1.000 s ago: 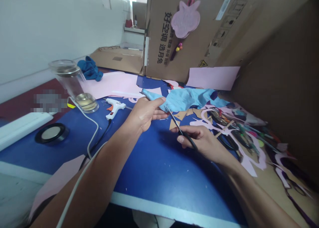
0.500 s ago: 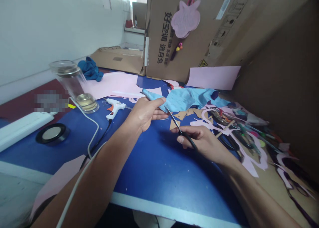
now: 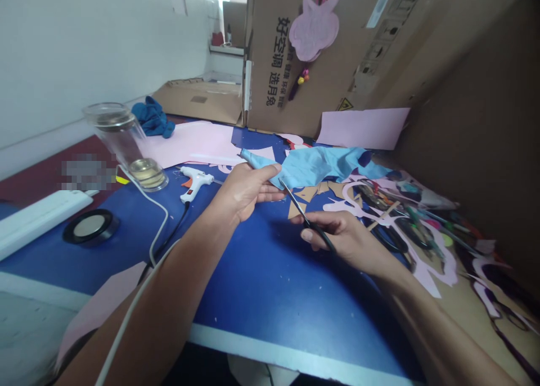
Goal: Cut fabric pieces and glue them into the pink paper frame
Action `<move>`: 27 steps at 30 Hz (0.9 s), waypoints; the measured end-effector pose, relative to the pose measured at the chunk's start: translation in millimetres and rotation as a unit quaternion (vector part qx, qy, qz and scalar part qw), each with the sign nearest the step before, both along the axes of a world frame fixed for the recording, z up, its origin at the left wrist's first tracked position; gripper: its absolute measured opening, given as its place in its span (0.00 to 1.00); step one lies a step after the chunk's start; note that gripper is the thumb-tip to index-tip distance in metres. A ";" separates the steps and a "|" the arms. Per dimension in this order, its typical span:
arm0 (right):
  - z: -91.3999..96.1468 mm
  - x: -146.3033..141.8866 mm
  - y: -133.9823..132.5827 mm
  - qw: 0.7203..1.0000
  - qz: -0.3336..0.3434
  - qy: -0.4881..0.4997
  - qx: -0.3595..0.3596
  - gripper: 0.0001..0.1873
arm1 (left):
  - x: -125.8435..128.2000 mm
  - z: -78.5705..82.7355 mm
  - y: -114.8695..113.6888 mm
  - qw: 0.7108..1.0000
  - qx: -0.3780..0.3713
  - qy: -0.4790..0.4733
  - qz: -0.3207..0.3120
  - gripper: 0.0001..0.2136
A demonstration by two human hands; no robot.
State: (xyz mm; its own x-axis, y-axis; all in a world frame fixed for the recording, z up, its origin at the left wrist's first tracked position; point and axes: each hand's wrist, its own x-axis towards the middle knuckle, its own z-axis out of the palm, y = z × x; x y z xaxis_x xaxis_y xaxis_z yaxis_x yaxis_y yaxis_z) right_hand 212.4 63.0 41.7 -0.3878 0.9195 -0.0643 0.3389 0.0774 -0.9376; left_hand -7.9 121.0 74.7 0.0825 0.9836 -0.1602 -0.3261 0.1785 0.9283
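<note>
My left hand [image 3: 253,186] pinches a strip of light blue cloth [image 3: 312,165] near its left end, thumb on top and fingers beneath. The rest of the crumpled cloth trails off to the right across the work surface. In my right hand [image 3: 333,234] is a pair of scissors [image 3: 304,214] with dark handles, blades pointing up and left. The blade tips touch the cloth's lower edge, just right of my left thumb; whether the blades are parted I cannot tell. Small tan scraps [image 3: 307,193] lie below the cloth.
Left on the blue table [image 3: 257,284] are a white glue gun [image 3: 194,182], a glass bottle [image 3: 126,144], a tape roll [image 3: 90,227] and a power strip [image 3: 42,217]. Pink paper cutouts [image 3: 415,251] and tools clutter the right. A large cardboard box [image 3: 337,88] stands behind.
Both hands, the scissors and the cloth hold almost the same place. The view has shifted very slightly.
</note>
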 end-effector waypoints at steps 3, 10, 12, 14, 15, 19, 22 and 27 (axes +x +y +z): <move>0.2 0.2 0.0 1.000 0.002 0.002 -0.005 0.28 | -0.1 0.8 -0.1 1.000 -0.004 0.001 0.002 0.04; 2.1 -0.2 1.0 0.999 0.008 0.012 -0.029 0.29 | -0.9 1.7 -0.5 1.000 -0.004 0.005 -0.007 0.04; 2.2 0.2 1.3 0.999 0.009 0.013 -0.035 0.29 | -1.1 1.8 -0.5 1.000 -0.003 0.005 -0.009 0.04; 1.8 0.9 1.4 0.999 0.011 0.012 -0.037 0.28 | -1.2 1.7 -0.5 1.000 -0.006 0.003 -0.010 0.04; 1.6 1.2 1.4 0.999 0.011 0.012 -0.037 0.28 | -1.2 1.7 -0.4 1.000 -0.007 0.002 -0.010 0.04; 1.1 1.7 1.1 0.999 0.011 0.015 -0.036 0.27 | -1.3 1.4 -0.2 1.000 -0.006 0.002 -0.010 0.04; 0.9 1.3 1.3 0.999 0.011 0.017 -0.034 0.27 | -1.4 1.4 -0.2 1.000 -0.005 0.004 -0.010 0.04; -1.1 1.6 1.9 0.999 0.010 0.021 -0.032 0.26 | -0.9 2.8 -1.0 1.000 -0.007 0.002 -0.008 0.04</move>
